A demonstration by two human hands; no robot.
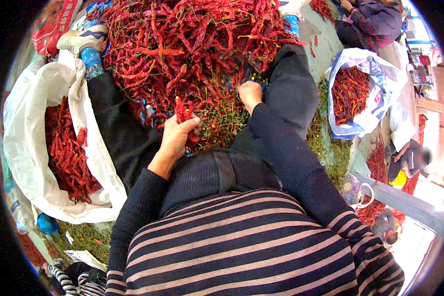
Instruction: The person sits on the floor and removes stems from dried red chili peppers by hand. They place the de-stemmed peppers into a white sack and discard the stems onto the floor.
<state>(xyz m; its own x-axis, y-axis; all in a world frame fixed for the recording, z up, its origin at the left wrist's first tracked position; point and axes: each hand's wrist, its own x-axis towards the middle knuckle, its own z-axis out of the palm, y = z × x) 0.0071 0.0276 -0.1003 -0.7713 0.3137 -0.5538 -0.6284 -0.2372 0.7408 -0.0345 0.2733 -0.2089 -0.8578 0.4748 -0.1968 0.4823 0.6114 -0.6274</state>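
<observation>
A big heap of dried red chili peppers (pixel 192 40) lies between my outstretched legs. In my left hand (pixel 177 137) is a small bunch of red chilies (pixel 183 113), their ends poking up past the thumb and forefinger. My right hand (pixel 250 94) is curled at the heap's near right side, beside my right knee. Its fingers face away from me, so I cannot tell what they hold. Loose green stems and chili bits (pixel 222 127) cover the ground between the two hands.
A white woven sack (pixel 24 137) of chilies stands open to my left. To the right is a white-and-blue bag (pixel 386 92) with more chilies. A patterned bag (pixel 351 188) sits farther right. Other people (pixel 377 22) sit nearby. Stem litter (pixel 333 155) covers the floor.
</observation>
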